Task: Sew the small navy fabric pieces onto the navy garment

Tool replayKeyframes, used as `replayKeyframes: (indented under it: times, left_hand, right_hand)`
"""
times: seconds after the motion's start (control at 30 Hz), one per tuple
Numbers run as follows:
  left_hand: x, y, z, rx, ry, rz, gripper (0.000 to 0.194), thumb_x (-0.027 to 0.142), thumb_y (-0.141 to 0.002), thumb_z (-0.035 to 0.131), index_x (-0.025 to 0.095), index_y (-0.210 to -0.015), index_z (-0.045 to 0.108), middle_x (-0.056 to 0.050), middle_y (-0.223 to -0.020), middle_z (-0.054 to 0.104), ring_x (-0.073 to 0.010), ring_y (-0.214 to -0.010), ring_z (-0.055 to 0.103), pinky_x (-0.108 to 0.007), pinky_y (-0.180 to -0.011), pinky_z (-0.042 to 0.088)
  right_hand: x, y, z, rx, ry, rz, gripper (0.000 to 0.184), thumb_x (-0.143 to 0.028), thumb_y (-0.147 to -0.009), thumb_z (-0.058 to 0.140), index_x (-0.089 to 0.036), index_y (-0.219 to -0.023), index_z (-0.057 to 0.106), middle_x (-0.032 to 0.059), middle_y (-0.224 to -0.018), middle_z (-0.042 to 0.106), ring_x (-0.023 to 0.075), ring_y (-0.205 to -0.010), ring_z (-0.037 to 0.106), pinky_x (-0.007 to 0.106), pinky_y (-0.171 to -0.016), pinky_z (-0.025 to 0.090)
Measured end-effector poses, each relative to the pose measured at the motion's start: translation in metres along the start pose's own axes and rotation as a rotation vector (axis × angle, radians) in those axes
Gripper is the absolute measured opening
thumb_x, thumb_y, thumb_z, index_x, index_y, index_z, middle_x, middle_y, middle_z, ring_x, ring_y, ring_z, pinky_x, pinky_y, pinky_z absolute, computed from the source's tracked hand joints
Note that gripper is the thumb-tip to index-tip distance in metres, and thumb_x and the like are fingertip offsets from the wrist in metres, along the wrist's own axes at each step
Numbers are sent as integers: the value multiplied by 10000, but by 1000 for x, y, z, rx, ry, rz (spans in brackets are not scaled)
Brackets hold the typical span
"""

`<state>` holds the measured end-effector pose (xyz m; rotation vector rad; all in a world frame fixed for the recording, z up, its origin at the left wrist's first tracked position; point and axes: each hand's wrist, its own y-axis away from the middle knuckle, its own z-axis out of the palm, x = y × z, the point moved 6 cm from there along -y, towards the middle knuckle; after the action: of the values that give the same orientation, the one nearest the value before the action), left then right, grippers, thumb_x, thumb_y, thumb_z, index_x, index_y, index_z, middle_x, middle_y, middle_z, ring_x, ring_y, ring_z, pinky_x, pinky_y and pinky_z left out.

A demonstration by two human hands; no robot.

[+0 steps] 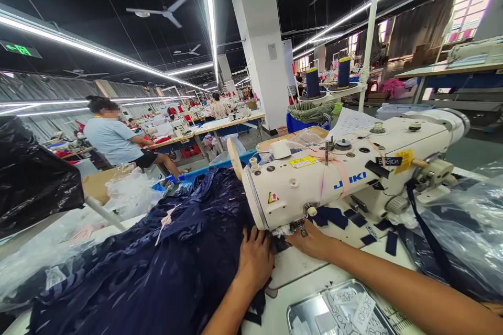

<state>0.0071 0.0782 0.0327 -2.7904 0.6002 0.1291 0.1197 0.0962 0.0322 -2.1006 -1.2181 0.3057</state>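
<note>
A cream sewing machine (346, 178) stands on the white table (298, 267). A big heap of dark navy fabric (157, 267) lies to its left and runs under the needle area. My left hand (254, 259) lies flat on the fabric just left of the presser foot, fingers stretched forward. My right hand (310, 241) rests on the table right below the needle, fingers extended toward the foot and pressing the cloth edge. Small navy cut pieces (365, 227) lie on the machine bed behind my right hand.
A metal tray (338, 311) with white labels sits at the front edge. Clear plastic bags (467, 225) lie at the right and a black bag (31, 178) at the left. Two thread cones (328, 78) stand behind. Other people sit at machines in the rows beyond.
</note>
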Motion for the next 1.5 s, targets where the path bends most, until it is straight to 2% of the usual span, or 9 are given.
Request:
replayKeyframes:
  times: [0.2, 0.63, 0.83, 0.93, 1.0, 1.1, 1.17, 1.33, 1.5]
  left_hand:
    - [1, -3, -2, -15, 0, -11, 285, 158, -728, 465, 166, -974, 609, -95, -1023, 607, -284, -1036, 468, -503, -929, 305]
    - [-3, -11, 2, 5, 74, -25, 295, 160, -747, 481, 164, -1021, 591, -101, -1016, 601, -286, -1013, 467, -493, -899, 330]
    - [1, -12, 1, 53, 99, -25, 288, 133, -717, 491, 154, -980, 608, -107, -1013, 602, -298, -1006, 478, -503, -879, 368]
    - [6, -4, -2, 83, 104, -29, 283, 83, -703, 468, 151, -931, 621, -104, -996, 608, -271, -997, 497, -448, -866, 412]
    - [5, 8, -11, 176, 144, 13, 301, 44, -720, 424, 157, -918, 620, -86, -973, 620, -224, -968, 524, -375, -850, 441]
    - [-12, 40, -41, 518, 185, 74, 325, 35, -789, 361, 165, -970, 598, -72, -948, 631, -189, -900, 552, -340, -800, 464]
    - [-31, 60, -57, 657, 85, 18, 346, 13, -789, 350, 158, -991, 590, -79, -950, 630, -201, -901, 548, -355, -776, 460]
    - [-35, 73, -52, 454, -104, 146, 406, -6, -786, 332, 179, -1037, 593, -103, -1168, 552, -247, -1060, 478, -400, -847, 391]
    - [-17, 68, -36, 388, -219, 162, 299, 52, -818, 421, 196, -1013, 596, -103, -1177, 541, -253, -1041, 475, -410, -856, 344]
  right_hand:
    - [-8, 7, -2, 26, 185, 4, 370, -48, -842, 319, -174, -748, 653, 49, -666, 620, 183, -647, 563, 328, -628, 472]
    - [-10, 13, 10, 151, 277, 18, 284, -71, -848, 380, -175, -779, 634, 65, -678, 632, 195, -624, 572, 389, -683, 483]
    - [-7, 8, 11, 72, 108, 136, 276, -64, -833, 418, -213, -774, 642, 33, -645, 608, 182, -617, 567, 392, -739, 474]
    - [-7, 10, 12, 141, 115, 109, 243, -63, -820, 448, -193, -765, 647, 48, -649, 616, 196, -647, 575, 390, -728, 474]
    - [-7, 12, 12, 202, 135, 79, 246, -59, -822, 437, -178, -775, 648, 60, -679, 629, 197, -666, 579, 364, -695, 480]
    - [-8, 16, 5, 325, 180, 53, 285, -84, -849, 394, -160, -749, 650, 73, -676, 629, 194, -658, 580, 338, -641, 482]
    - [-9, 17, -1, 375, 238, 40, 304, -121, -866, 389, -151, -720, 654, 76, -631, 615, 193, -626, 577, 335, -616, 481]
    - [-10, 14, -6, 290, 239, 47, 284, -128, -863, 404, -159, -752, 664, 71, -634, 613, 188, -621, 577, 336, -628, 478]
    - [-8, 8, 1, 175, 191, 51, 286, -60, -810, 384, -155, -763, 650, 89, -733, 640, 213, -705, 589, 360, -677, 463]
